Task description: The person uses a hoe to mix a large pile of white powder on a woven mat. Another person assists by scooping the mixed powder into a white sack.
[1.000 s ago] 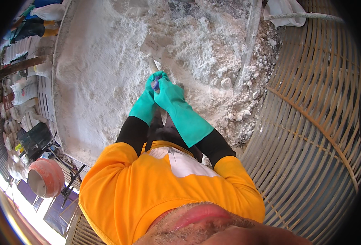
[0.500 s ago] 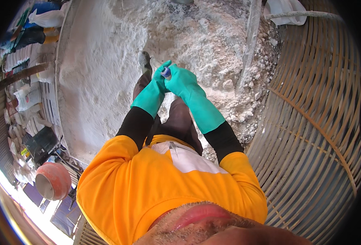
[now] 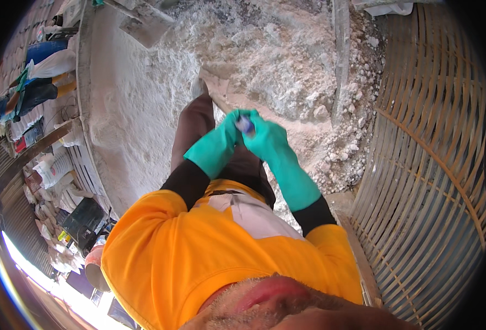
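Observation:
Both my hands wear long green rubber gloves and are close together in front of my thighs. My left hand and my right hand are closed around the upper end of a long-handled tool, whose blue-wrapped handle end shows between them. From my grip its shaft slants away to the upper left, toward my left foot. Its working end is dusty and blends into the powder, so its kind is unclear. Pale, lumpy powder covers the floor around it.
A flat shovel blade lies over the powder at the far left, a bit of green at its handle. A curved slatted barrier rises on my right. On the left are a low wall edge, sacks, a blue drum and a person.
My hands and the tool have shifted slightly right and nearer to me. The flat shovel blade has come into view at the far left. The whole view has turned a little.

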### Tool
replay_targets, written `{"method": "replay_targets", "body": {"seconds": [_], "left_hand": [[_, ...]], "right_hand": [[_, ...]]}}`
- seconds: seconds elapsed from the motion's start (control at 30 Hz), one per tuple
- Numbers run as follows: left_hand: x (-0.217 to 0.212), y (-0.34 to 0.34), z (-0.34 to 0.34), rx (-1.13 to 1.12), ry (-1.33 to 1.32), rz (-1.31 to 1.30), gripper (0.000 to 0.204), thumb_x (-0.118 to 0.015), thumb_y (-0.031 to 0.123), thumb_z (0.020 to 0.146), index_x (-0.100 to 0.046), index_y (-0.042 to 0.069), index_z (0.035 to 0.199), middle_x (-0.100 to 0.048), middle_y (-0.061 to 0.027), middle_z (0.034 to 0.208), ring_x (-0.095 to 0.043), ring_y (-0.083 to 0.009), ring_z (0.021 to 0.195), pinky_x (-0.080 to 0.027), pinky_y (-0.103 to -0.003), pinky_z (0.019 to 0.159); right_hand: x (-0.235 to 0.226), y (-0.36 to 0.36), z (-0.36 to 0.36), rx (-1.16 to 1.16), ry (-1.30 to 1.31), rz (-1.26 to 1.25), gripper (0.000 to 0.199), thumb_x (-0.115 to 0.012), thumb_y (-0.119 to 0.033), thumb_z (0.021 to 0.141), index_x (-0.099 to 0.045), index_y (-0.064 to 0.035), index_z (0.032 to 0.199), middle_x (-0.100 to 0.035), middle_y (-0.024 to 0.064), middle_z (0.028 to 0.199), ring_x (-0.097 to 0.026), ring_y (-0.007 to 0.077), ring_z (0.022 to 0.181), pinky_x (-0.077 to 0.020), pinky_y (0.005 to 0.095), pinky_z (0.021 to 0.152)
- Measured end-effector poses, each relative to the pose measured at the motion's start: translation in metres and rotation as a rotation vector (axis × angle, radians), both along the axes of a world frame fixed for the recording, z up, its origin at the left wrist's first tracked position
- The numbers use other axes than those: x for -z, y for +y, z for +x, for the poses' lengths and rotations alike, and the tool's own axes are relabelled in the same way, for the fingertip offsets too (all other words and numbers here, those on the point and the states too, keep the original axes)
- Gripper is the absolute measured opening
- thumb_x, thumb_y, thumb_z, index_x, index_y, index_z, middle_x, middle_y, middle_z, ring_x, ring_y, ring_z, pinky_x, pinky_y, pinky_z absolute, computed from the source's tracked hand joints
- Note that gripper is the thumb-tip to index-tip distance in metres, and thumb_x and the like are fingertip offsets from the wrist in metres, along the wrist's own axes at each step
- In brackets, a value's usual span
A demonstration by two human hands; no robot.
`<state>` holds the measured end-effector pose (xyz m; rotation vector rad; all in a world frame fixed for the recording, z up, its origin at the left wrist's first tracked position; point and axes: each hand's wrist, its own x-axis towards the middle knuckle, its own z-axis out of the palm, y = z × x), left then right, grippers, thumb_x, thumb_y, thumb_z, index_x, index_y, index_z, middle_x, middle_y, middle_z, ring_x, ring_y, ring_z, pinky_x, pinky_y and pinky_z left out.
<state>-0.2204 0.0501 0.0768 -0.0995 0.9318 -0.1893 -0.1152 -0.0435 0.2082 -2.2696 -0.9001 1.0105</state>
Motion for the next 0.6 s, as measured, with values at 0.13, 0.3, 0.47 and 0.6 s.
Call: {"method": "replay_targets", "body": {"seconds": [0.13,0.3,0.47,0.6], "left_hand": [[0.023,0.045,-0.019,-0.090,0.013,-0.035,0.018,-0.059,0.015,0.093,-0.068,0.001,0.101,-0.072,-0.0128,0.093,-0.070,-0.0267,0.087,-0.059,-0.042,0.082],[0.044,0.022,-0.070,-0.163,0.147,-0.062,0.016,-0.060,0.011,0.093,-0.069,0.001,0.099,-0.072,-0.0126,0.090,-0.070,-0.0250,0.086,-0.060,-0.040,0.078],[0.024,0.020,-0.101,-0.143,0.117,-0.033,0.013,-0.062,0.010,0.091,-0.070,0.001,0.094,-0.072,-0.0126,0.087,-0.071,-0.0237,0.081,-0.060,-0.039,0.072],[0.007,-0.007,-0.102,0.096,0.037,0.117,0.014,-0.062,0.014,0.091,-0.066,0.003,0.084,-0.067,-0.0118,0.076,-0.069,-0.0267,0.071,-0.058,-0.041,0.067]], "right_hand": [[-0.024,0.060,0.008,-0.094,0.010,0.078,0.035,-0.065,-0.044,0.091,-0.069,-0.0189,0.115,-0.073,0.0177,0.088,-0.071,0.0389,0.085,-0.0552,0.0485,0.074],[-0.016,0.022,-0.040,-0.237,0.281,-0.046,0.040,-0.074,-0.038,0.081,-0.067,-0.0070,0.105,-0.072,0.0224,0.095,-0.070,0.0406,0.091,-0.0545,0.0477,0.079],[-0.010,0.019,-0.073,-0.266,0.366,-0.068,0.040,-0.076,-0.033,0.079,-0.066,-0.0017,0.102,-0.070,0.0254,0.093,-0.070,0.0412,0.090,-0.0545,0.0475,0.078],[0.018,-0.032,-0.106,-0.166,0.213,0.116,0.034,-0.076,-0.027,0.080,-0.065,-0.0043,0.103,-0.071,0.0231,0.090,-0.069,0.0429,0.083,-0.0556,0.0489,0.073]]}}
